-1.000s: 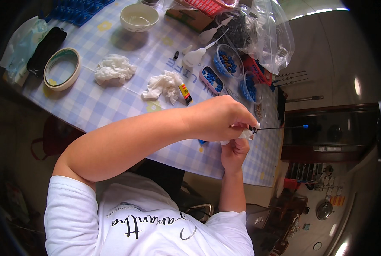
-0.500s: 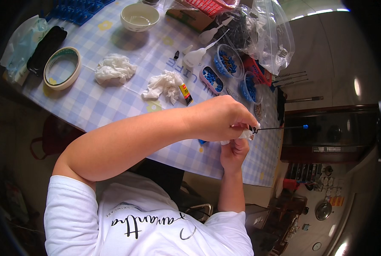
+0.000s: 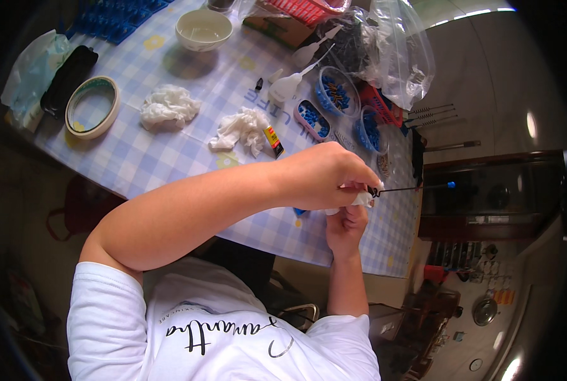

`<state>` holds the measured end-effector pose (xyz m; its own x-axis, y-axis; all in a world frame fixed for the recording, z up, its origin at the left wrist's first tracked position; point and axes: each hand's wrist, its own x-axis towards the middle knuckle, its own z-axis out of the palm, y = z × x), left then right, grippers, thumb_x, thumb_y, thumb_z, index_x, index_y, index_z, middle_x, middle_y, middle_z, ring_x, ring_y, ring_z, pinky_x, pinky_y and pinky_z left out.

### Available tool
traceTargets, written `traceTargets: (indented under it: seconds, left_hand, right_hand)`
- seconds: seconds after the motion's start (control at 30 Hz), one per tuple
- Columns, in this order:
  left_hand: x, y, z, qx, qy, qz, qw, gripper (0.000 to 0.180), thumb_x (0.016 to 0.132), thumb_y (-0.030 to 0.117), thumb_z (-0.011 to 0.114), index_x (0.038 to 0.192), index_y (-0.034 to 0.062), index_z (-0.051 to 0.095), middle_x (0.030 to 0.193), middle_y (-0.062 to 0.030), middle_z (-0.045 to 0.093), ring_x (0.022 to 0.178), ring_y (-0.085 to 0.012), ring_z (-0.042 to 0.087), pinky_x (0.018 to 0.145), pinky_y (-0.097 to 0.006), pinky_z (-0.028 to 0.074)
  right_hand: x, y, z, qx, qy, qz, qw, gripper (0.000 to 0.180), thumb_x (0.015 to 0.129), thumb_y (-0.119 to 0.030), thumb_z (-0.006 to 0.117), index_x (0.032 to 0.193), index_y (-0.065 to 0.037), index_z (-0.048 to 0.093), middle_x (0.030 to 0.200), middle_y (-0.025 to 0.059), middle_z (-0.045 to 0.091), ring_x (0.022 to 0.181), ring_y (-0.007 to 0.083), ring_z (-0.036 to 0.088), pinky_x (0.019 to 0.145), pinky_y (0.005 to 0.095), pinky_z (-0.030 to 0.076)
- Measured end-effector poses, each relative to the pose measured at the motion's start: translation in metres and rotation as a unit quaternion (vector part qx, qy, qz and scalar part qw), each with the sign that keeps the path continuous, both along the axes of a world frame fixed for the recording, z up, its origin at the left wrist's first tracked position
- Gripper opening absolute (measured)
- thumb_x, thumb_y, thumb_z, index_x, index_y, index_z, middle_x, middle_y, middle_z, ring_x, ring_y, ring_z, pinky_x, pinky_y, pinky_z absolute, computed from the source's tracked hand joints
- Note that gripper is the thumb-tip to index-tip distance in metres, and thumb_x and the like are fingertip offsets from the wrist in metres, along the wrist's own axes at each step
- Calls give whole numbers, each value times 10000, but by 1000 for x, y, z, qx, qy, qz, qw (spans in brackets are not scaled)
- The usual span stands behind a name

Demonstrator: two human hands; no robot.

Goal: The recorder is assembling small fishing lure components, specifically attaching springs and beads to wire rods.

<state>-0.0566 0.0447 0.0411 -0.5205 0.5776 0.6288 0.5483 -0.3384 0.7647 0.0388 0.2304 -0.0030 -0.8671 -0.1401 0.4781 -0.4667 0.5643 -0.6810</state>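
Left hand [image 3: 325, 178] and right hand [image 3: 346, 225], pressed together above the near edge of the checked table [image 3: 169, 152], pinching a white tissue wad [image 3: 361, 199] around a thin black rod [image 3: 410, 188] pointing right.

Head view, close, facing down, table [image 3: 169, 152]

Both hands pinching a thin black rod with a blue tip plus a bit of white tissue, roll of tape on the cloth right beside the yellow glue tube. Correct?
Not quite. In the head view the roll of tape lies far from the yellow glue tube, with two tissue wads between. The rest holds.
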Motion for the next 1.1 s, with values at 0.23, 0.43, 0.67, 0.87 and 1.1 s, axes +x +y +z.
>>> traceTargets:
  seconds: [0.23, 0.43, 0.67, 0.87, 1.1]
  left_hand:
    - [-1, 0, 0, 7, 8, -2, 1000, 306, 773, -23, 664, 1075, 21, 679, 923, -142, 691, 835, -251, 693, 734, -322, 545]
    - [1, 1, 0, 18, 4, -5, 1000, 319, 776, -17, 672, 1091, 29, 674, 891, -129, 682, 814, -245, 688, 721, -320, 539]
    - [0, 1, 0, -18, 7, -5, 1000, 339, 754, 18, 646, 1088, 56, 687, 919, -139, 688, 828, -281, 678, 735, -348, 533]
    - [2, 3, -2, 12, -34, -24, 999, 262, 810, -16, 683, 1069, 22, 672, 898, -99, 683, 822, -204, 662, 736, -307, 512]
    - [2, 4, -4, 12, -58, -38, 998, 254, 833, 38, 697, 1085, 25, 672, 910, -87, 681, 828, -166, 638, 737, -290, 503]
  right_hand:
    - [-1, -4, 4, -8, -4, 12, 1000, 261, 873, 51, 603, 1132, 27, 627, 1250, 85, 587, 1131, 161, 549, 983, 307, 422]
    - [1, 1, 1, -30, -48, 7, 998, 215, 873, 55, 600, 1083, 21, 637, 1222, 83, 587, 1159, 162, 527, 986, 313, 423]
    - [-3, -12, 14, 1, -4, 11, 1000, 238, 827, 74, 617, 1052, 5, 646, 1197, 111, 603, 1122, 248, 567, 964, 361, 427]
    - [-6, -12, 19, 51, 39, 9, 998, 275, 789, 63, 643, 1049, -20, 622, 1055, 133, 649, 904, 266, 652, 765, 329, 508]
    - [-7, -14, 19, 33, 52, 20, 998, 267, 778, 77, 625, 1024, -26, 614, 969, 108, 629, 841, 260, 639, 716, 327, 501]
